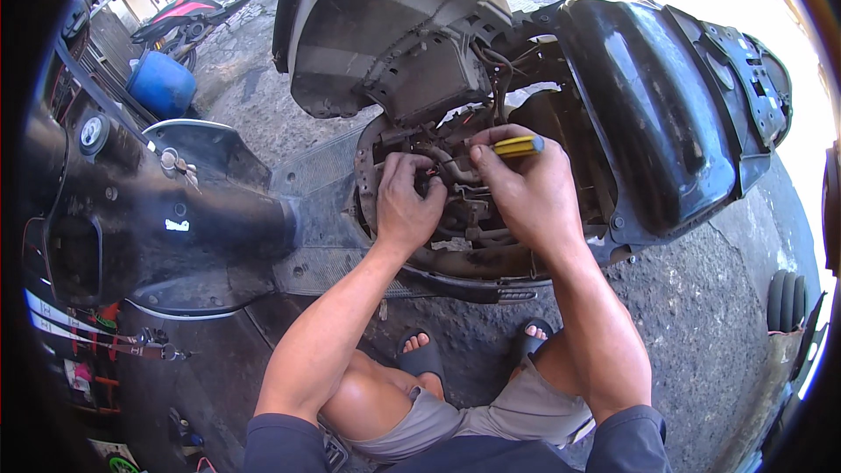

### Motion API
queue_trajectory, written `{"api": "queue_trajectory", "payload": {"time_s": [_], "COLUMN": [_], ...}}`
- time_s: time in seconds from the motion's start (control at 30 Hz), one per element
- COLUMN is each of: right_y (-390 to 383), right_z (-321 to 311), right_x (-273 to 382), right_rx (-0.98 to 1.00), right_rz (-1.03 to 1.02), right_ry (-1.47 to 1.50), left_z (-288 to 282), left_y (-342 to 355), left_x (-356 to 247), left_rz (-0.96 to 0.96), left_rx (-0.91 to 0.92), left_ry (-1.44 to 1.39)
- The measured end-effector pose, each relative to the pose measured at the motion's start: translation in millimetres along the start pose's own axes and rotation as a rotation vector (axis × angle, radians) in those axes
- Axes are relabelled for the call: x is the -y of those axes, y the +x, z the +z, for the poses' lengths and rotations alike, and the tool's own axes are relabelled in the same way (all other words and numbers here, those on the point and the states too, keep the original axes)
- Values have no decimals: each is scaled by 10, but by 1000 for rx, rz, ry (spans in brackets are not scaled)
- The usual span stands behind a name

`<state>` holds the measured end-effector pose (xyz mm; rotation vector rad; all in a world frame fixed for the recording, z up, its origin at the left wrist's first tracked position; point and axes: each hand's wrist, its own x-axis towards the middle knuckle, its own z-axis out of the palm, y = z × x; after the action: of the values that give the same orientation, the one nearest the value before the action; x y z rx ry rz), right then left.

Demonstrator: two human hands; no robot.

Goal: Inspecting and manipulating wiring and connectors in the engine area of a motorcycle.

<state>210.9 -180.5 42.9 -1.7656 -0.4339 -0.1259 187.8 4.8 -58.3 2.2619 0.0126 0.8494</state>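
Observation:
A scooter stands side-on before me, with its engine bay [455, 201] uncovered beneath the raised seat bucket [394, 35]. My right hand [530, 188] is closed around a screwdriver with a yellow, blue-ended handle [519, 146]. That handle points to the right, and its shaft cannot be made out. To its left, my left hand [407, 201] reaches down into the bay among hoses and thin wires [431, 172]. Its thumb and fingers are curled together, and what they pinch is too small and dark to tell. A curved hose [451, 162] runs between both hands.
The black tank-like rear part [648, 105] lies to the right. At the left are the footboard [328, 166], the front panel with hanging keys [180, 166] and a blue drum [162, 85]. Another scooter [197, 17] is parked behind. Tyres [786, 302] stand at the far right.

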Motion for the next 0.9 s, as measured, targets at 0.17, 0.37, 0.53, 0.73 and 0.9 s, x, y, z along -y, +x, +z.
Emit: {"api": "queue_trajectory", "payload": {"time_s": [0.17,0.37,0.53,0.73,0.9], "right_y": [-95,-131,-126,-129,-101], "right_z": [27,100,101,140,158], "right_x": [-26,-76,-38,-143,-163], "right_rx": [-34,-99,-31,-72,-62], "right_rz": [65,46,151,60,51], "right_ry": [20,100,81,139,149], "left_z": [-112,-308,-397,-398,-396], "left_y": [170,369,521,708,821], "left_x": [161,26,-134,-233,-132], "left_rz": [-137,-347,-393,-548,-498], "left_rx": [120,353,468,554,634], "left_ry": [-56,-76,-4,27,33]}}
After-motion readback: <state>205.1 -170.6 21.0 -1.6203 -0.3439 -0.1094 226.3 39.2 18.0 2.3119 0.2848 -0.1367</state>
